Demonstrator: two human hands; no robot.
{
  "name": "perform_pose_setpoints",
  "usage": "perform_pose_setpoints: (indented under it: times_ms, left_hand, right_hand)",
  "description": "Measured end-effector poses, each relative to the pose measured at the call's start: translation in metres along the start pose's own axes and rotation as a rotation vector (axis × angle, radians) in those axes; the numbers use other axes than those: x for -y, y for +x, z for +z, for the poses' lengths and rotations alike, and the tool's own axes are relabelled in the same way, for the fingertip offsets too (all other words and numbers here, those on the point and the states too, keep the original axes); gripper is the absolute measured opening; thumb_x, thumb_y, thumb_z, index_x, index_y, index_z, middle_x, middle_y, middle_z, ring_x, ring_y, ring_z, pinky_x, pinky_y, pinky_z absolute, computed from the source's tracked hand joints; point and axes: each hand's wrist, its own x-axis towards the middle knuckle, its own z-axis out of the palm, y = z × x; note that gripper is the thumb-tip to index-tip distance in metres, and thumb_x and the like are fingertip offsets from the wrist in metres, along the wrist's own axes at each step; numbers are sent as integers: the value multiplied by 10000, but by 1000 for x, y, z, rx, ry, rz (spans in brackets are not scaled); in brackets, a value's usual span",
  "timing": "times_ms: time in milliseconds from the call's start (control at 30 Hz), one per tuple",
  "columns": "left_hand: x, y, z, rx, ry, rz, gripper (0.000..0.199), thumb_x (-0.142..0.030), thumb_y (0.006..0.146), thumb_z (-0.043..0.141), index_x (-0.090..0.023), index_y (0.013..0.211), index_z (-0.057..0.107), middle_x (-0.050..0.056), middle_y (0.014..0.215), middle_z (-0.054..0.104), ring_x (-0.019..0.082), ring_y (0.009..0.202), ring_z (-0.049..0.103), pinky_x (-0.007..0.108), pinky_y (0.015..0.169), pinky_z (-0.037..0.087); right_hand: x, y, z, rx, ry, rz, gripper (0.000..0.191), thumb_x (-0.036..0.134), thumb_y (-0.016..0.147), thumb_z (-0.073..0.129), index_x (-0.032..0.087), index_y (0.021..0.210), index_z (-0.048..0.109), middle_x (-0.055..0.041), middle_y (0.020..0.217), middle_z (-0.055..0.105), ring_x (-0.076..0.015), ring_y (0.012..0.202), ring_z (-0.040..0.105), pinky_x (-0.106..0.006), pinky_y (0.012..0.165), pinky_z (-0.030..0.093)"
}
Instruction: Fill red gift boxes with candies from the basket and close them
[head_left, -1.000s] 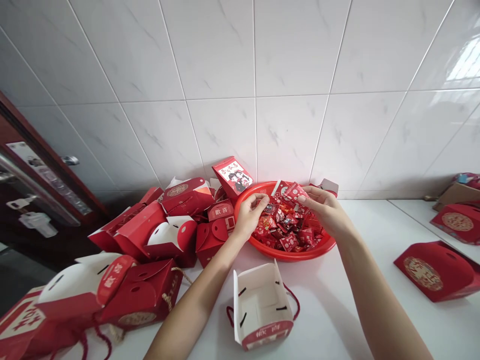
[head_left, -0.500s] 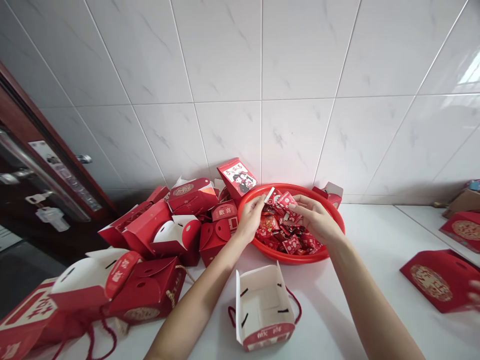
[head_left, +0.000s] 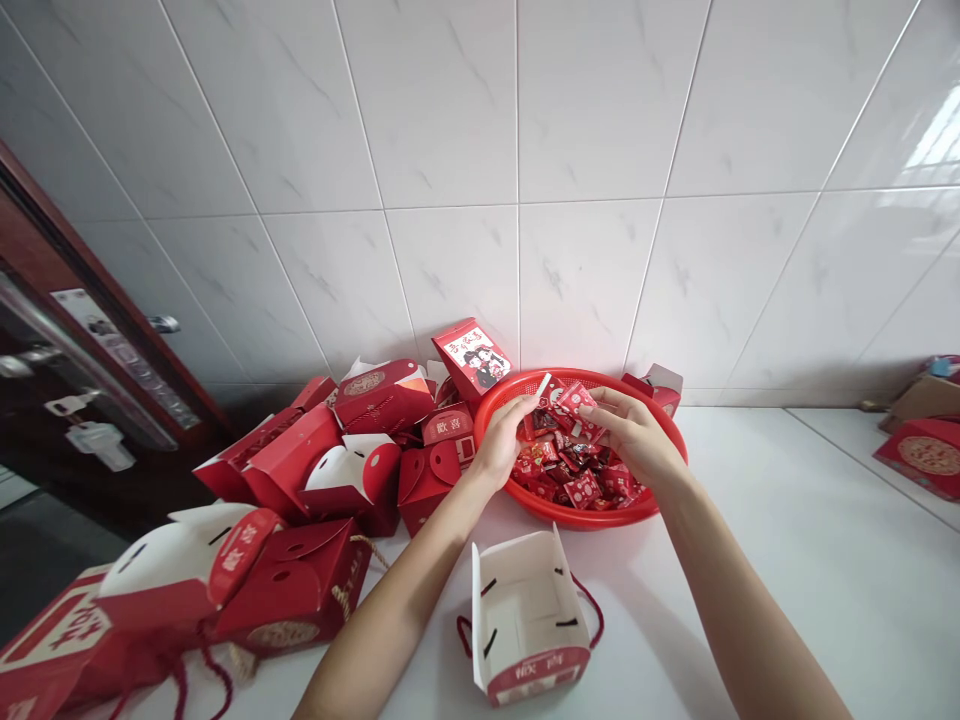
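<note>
Over a red plastic basket (head_left: 585, 519) of wrapped candies (head_left: 582, 488), both hands are close together. My left hand (head_left: 504, 440) has its fingers closed on a red candy packet with a white edge (head_left: 544, 388). Between the thumb and fingers of my right hand (head_left: 634, 435) is a red wrapped candy (head_left: 576, 402) with pale print. An open red gift box (head_left: 532, 620), white inside with dark slots and a red cord handle, stands in front of the basket. I see nothing lying in it.
Several red gift boxes (head_left: 289, 590), some open, crowd the counter on the left. A box with a cartoon couple (head_left: 476, 358) leans near the tiled wall (head_left: 450, 270). Another red box (head_left: 926, 455) sits at the far right. A door with keys (head_left: 97, 440) is at left.
Both hands stay over the basket with the candies. The red box and another person's blurred hand at the right have gone out of view. The view shifts slightly.
</note>
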Motion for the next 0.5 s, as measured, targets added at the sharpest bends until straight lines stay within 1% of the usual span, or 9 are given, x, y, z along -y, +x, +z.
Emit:
perform_pose_setpoints:
  times_ms: [167,233,367,500]
  left_hand:
    - [1,0,-2,5,28,3,238,-405,669,821,-210,770,729,12,881,738,235,958,662,293,700,517]
    - [1,0,-2,9,51,5,226,-399,676,813,-210,766,729,12,888,742,237,988,657,294,735,511]
    - [1,-2,-1,42,79,0,209,-391,689,803,-212,775,740,21,939,764,252,1077,650,307,851,505]
    - [0,-4,0,87,84,-11,221,-396,703,798,-213,820,756,30,918,768,270,1075,666,321,846,514]
  right_hand:
    - [-2,-1,-2,20,-71,-3,290,428,738,841,232,916,720,-21,916,753,-167,768,678,-298,701,542]
    - [-2,-1,-2,28,-82,-12,278,426,762,825,233,936,726,-14,897,751,-163,770,675,-300,727,543]
    - [1,-2,-1,35,-94,-25,272,425,767,825,233,934,729,-1,865,734,-176,809,677,-316,765,550]
    - [4,-3,2,16,-136,-35,277,436,765,819,226,923,729,-1,864,738,-160,768,661,-297,734,524]
